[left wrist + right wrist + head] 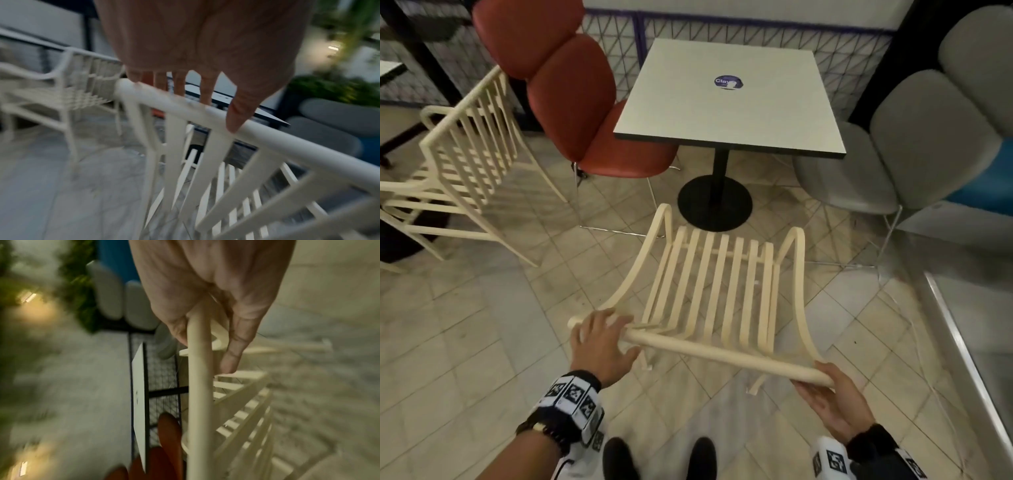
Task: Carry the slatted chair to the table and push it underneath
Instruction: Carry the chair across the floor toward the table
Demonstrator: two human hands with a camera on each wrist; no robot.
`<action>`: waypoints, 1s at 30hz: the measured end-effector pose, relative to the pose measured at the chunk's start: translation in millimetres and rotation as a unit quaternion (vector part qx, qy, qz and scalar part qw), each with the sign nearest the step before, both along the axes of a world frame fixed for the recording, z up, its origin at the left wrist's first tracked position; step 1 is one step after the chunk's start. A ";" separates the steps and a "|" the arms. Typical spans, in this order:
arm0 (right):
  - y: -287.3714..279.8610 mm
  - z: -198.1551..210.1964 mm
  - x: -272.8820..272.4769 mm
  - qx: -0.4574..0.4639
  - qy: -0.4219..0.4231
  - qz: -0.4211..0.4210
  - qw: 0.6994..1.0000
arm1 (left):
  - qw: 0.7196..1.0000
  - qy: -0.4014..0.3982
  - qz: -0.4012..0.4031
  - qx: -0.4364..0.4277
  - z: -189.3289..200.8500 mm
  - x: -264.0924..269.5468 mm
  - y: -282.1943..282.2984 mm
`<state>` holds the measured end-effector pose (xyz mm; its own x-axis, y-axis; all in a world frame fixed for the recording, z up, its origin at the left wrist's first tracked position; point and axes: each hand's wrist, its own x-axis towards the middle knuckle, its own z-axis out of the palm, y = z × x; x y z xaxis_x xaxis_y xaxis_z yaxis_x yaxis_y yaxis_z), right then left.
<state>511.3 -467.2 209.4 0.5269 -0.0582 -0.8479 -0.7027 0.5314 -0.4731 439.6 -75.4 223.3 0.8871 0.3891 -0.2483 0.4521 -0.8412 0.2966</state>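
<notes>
A tiled floor [482, 342] is seen under everything. A square white counter [729, 99] on a black post with a round base stands ahead, and a round dark sticker [728, 82] is stuck near the middle of its top. A red padded chair [571, 99] is placed at the counter's left side, with its seat reaching under the edge. A grey padded chair [914, 144] is placed at the right side. A second cream slatted chair [465, 154] is set further left, well apart from the counter.

The slatted chair [715, 294] named in the task is found in front of the counter, its seat and arm loops pointing toward the round base and its back toward the person. It is tilted in the head view; whether its legs touch the floor cannot be told. None of it is under the counter top yet.

The chair's top rail [722, 353] is held at both ends. The left hand [602, 342] is laid over the left end, with the fingers [205, 91] draped across the far side and the thumb against the near side. The right hand [832, 404] is wrapped around the right end from below, with the fingers [236, 344] curled round the rail.

Two dark shoes [661, 459] are seen at the bottom edge.
</notes>
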 end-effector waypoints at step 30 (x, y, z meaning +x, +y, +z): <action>12.6 11.7 169.3 -0.296 0.077 0.293 0.906 | 0.900 0.121 0.341 -0.243 14.6 182.8 105.9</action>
